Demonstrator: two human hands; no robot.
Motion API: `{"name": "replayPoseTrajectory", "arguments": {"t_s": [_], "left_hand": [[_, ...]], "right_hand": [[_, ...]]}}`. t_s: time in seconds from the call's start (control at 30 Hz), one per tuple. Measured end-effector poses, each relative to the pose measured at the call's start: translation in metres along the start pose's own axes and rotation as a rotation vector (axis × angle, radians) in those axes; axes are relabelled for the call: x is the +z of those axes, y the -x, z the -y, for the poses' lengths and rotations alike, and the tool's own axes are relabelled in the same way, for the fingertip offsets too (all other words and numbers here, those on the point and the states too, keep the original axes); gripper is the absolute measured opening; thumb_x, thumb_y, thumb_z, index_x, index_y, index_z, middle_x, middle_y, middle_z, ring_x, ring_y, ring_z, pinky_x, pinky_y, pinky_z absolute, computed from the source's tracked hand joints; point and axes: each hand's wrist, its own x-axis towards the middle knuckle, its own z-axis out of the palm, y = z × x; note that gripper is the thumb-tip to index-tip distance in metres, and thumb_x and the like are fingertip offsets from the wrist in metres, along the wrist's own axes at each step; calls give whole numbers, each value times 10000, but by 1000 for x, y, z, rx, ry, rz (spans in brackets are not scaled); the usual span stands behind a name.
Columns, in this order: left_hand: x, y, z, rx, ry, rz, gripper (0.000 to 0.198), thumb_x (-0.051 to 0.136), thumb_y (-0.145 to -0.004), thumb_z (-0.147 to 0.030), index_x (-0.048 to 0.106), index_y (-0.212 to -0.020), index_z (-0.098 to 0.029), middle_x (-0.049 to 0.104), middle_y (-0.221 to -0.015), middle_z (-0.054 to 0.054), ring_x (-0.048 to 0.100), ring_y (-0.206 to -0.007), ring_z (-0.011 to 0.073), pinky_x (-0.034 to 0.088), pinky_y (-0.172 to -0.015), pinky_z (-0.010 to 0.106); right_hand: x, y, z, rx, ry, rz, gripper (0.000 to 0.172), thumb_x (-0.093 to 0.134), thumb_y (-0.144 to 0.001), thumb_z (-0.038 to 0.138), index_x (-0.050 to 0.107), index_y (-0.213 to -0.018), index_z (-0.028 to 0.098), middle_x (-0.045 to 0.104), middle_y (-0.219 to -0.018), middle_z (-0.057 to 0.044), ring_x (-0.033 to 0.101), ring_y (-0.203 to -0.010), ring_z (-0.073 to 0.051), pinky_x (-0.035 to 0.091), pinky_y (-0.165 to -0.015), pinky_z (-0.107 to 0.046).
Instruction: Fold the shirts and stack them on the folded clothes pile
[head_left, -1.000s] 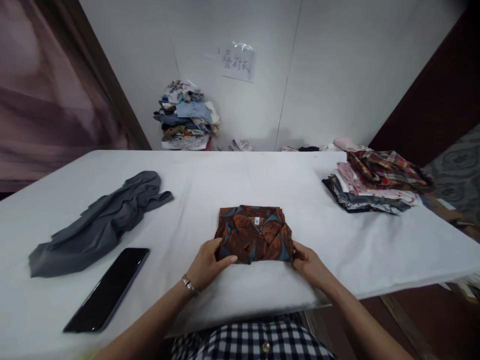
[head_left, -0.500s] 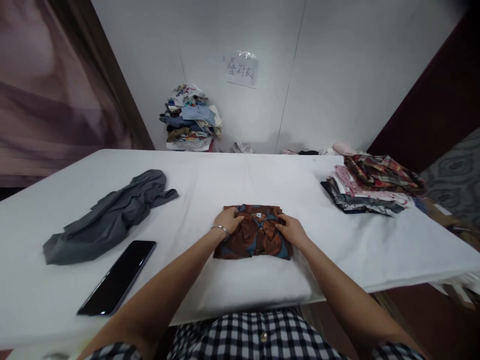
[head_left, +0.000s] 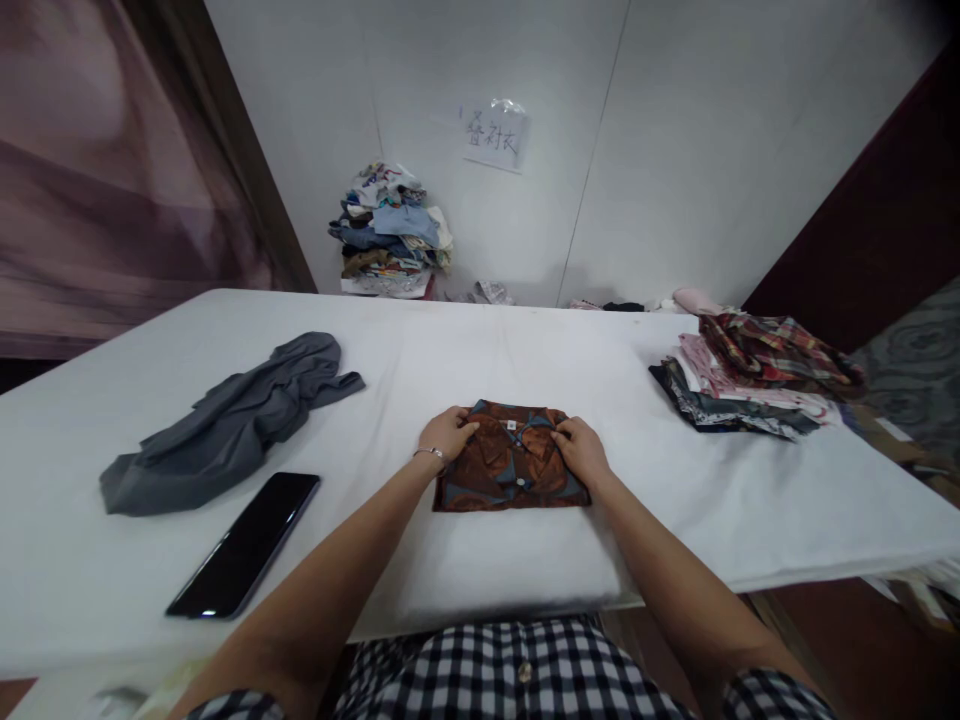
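A folded brown shirt with a blue pattern (head_left: 510,470) lies on the white table (head_left: 525,360) in front of me, collar facing up. My left hand (head_left: 447,434) rests on its upper left corner with fingers curled onto the cloth at the collar. On the upper right corner, my right hand (head_left: 580,449) pinches the fabric beside the collar. A thin bracelet circles my left wrist.
A crumpled grey garment (head_left: 232,420) lies at the left, with a black phone (head_left: 246,545) near the front edge. A stack of folded shirts (head_left: 750,385) sits at the right. A pile of clothes (head_left: 391,232) stands against the back wall under a paper sign (head_left: 493,135).
Both hands went from the shirt's near bottom corners up to its top corners by the collar. The shirt now lies a little farther from me and flatter.
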Motion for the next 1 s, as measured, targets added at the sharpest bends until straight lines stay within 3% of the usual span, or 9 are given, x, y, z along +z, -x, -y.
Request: {"name": "replayPoseTrajectory", "arguments": {"t_s": [0.2,0.33,0.47,0.57,0.63,0.7,0.8,0.9,1.0], "left_hand": [[-10,24,-1,54,73,-90,315,577,-815,-305,586,-1104,-179,653,-1089,73,619,-935,188,485,-826,308],[-16,57,-9,391,35,-205,298,532,-861,-354,580,-1105,-191,636,-1117,78,578,-1036,211,453,-924,374],[-16,99,-7,722,-172,-87,476,625,-805,-418,539,-1222,-207,580,-1261,103,508,-1173,257,391,-990,449],[-10,113,0,770,-334,15,507,669,-774,-350,540,-1247,-223,550,-1315,107,486,-1203,276,350,-1012,485],[-5,110,2,754,-400,48,450,636,-802,-291,552,-1238,-220,569,-1296,106,509,-1174,269,338,-1017,490],[-2,100,0,745,-439,73,383,580,-840,-245,566,-1222,-221,601,-1251,96,542,-1125,255,341,-1013,483],[-4,85,-12,715,-481,135,297,462,-896,-206,603,-1156,-205,662,-1124,94,591,-1023,240,401,-939,439],[-13,79,-29,619,-509,171,291,381,-927,-224,619,-1089,-176,695,-978,101,616,-933,241,439,-856,407],[-16,89,-43,588,-501,157,269,383,-924,-221,613,-1058,-181,695,-964,99,620,-917,238,441,-837,390]], "right_hand": [[-1,3,-7,7,-33,-38,161,538,-832,261,683,-788,206,614,-861,-52,555,-870,-187,408,-778,-300],[-3,4,-9,45,-218,-89,246,538,-823,355,688,-939,198,657,-947,-69,584,-859,-202,438,-786,-335],[-16,24,-9,40,-429,-216,309,528,-824,419,668,-984,195,655,-1009,-79,587,-853,-201,461,-716,-325],[-28,56,2,88,-605,-262,304,569,-805,453,670,-907,185,665,-895,-69,590,-781,-185,456,-644,-300],[-31,81,13,186,-787,-166,337,621,-764,491,667,-886,179,662,-767,-45,579,-650,-157,439,-556,-276],[-30,104,25,298,-961,23,388,672,-717,521,660,-891,175,656,-693,-28,570,-555,-140,420,-484,-257],[-25,128,40,458,-1126,272,438,734,-663,528,647,-894,166,683,-737,-52,625,-562,-160,440,-446,-247],[-21,135,48,620,-1252,347,489,784,-640,485,622,-987,181,707,-903,-98,686,-723,-212,516,-510,-283],[-20,126,52,684,-1425,349,498,777,-673,473,591,-1053,211,692,-1038,-105,678,-908,-236,563,-649,-347]]}}
